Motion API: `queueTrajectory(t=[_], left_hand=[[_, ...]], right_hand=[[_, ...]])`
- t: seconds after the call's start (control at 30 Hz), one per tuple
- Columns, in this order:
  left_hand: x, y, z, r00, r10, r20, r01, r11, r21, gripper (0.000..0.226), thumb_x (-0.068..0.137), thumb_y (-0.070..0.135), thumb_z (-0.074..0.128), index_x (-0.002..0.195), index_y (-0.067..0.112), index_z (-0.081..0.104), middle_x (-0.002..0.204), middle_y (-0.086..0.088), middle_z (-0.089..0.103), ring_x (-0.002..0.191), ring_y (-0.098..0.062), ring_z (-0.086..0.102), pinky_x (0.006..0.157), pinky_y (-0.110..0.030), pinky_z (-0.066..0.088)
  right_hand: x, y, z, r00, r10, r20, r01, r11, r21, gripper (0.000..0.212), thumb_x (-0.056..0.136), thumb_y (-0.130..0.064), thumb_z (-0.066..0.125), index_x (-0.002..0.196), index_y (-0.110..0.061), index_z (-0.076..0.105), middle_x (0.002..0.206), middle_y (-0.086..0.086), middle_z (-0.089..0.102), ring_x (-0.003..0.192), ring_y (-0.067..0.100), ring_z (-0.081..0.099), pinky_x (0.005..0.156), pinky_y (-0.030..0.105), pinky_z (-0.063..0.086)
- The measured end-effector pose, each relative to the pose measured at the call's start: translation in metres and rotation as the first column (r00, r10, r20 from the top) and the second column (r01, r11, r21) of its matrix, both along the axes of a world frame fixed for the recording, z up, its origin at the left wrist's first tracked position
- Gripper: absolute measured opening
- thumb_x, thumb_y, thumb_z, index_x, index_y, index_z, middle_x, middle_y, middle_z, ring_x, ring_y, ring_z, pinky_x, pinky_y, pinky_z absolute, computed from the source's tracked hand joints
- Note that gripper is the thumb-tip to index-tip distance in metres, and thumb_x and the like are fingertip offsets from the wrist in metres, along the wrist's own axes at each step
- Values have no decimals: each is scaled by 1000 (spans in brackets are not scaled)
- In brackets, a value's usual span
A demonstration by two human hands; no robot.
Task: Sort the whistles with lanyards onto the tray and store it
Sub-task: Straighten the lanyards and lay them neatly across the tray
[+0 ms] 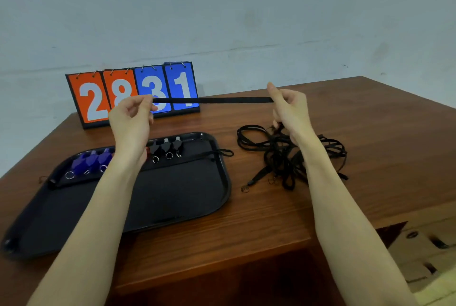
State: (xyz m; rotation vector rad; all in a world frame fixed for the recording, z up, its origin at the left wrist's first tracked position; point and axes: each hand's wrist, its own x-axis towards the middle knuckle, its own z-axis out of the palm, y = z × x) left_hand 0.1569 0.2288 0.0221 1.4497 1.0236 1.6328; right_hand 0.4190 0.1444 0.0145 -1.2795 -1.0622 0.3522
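Your left hand (134, 113) and right hand (287, 106) each pinch an end of one black lanyard (212, 100), stretched level above the table (271, 207) in front of the flip scoreboard (133, 94). Keep it taut and fold it evenly, then lay it on the bare near part of the tray (172, 194), clear of the blue whistles (91, 161) at far left and black whistles (166, 149) beside them. The tangled lanyard pile (288, 155) waits right of the tray; draw strands out singly.
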Motion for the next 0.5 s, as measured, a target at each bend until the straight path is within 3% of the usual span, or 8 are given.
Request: queueTrajectory(t=[0.07,0.17,0.23,0.3,0.37,0.43,0.5], left_hand=[[-8,7,0,995,94,29,-95,995,11,14,95,22,56,101,14,66,74,7,61,58,-1,48,71,-19,47],[-24,20,0,956,272,107,-270,962,-31,12,95,24,57,98,18,67,75,9,63,64,0,53,81,-25,52],[-38,27,1,929,350,122,-346,937,-56,16,94,25,57,100,16,68,77,9,64,71,-2,57,88,-29,52],[-50,29,1,911,407,75,-403,913,-54,18,94,25,56,102,15,68,83,8,65,82,-5,60,92,-30,52],[-61,30,-1,893,449,-22,-450,893,-32,19,95,23,53,104,14,68,91,4,67,92,-8,62,93,-29,50],[-76,30,-6,889,450,-85,-455,890,-44,19,95,21,53,105,13,68,99,-1,68,96,-11,62,89,-29,51],[-93,29,-11,875,452,-172,-470,879,-83,19,95,20,54,106,13,67,104,-4,67,97,-14,62,85,-27,49]], right_hand=[[-7,0,1,997,74,11,-73,997,-37,52,95,-40,54,54,-17,32,44,-1,26,31,7,27,42,13,33],[-13,1,-1,980,141,143,-127,987,-104,46,93,-39,57,61,-10,42,47,0,29,33,3,27,40,4,31],[-17,0,-2,961,194,195,-165,974,-159,42,93,-36,58,65,-6,50,40,-10,37,32,2,36,42,2,32],[-21,-1,-2,931,266,250,-211,951,-226,36,94,-32,57,67,-8,56,37,-15,45,37,-3,44,44,2,33],[-27,-2,-2,897,321,305,-241,932,-271,26,95,-27,57,73,-16,64,49,-19,55,45,-8,49,48,0,34],[-32,-1,-2,883,333,331,-244,928,-282,18,94,-23,58,82,-17,70,63,-13,61,50,-7,51,50,3,36],[-37,0,-4,881,355,314,-266,919,-292,15,94,-19,59,88,-15,72,61,-9,60,47,-5,51,46,6,36]])
